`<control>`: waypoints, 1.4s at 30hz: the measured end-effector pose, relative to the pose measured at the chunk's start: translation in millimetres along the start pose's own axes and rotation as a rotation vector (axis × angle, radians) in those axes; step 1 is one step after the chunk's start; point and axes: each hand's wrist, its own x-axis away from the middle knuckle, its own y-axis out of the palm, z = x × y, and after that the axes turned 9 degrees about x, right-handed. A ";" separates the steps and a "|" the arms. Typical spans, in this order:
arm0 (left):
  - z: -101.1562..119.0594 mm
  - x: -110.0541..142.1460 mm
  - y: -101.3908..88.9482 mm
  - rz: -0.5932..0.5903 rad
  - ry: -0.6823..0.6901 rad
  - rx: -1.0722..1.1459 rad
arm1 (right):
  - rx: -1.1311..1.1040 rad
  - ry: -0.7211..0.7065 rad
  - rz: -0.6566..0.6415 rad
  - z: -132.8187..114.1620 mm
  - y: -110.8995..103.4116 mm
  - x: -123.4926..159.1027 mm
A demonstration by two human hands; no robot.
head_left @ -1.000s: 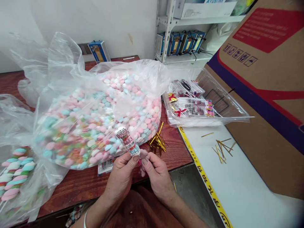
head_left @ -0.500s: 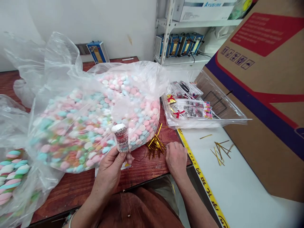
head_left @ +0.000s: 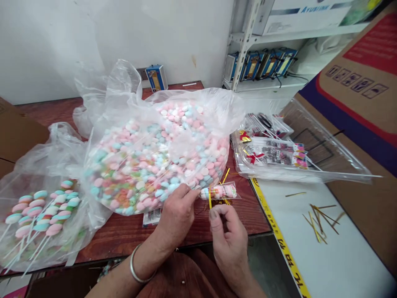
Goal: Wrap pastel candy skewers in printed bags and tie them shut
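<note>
Pointing rightward, the marshmallow packet [head_left: 223,191] (clear-wrapped) looks pink-and-white.

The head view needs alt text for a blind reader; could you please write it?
The left hand holds a wrapped stack of sweets while the right hand pinches a gold tie against it, above a wooden table. Behind lies a large clear bag of sweets.

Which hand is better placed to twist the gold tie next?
Probably the right hand: it pinches the gold tie, while the left hand seems occupied gripping one end of the candy packet.
</note>
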 end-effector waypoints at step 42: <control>0.8 11.9 16.5 0.057 -0.219 0.545 | 0.027 -0.116 -0.065 5.2 9.4 -25.2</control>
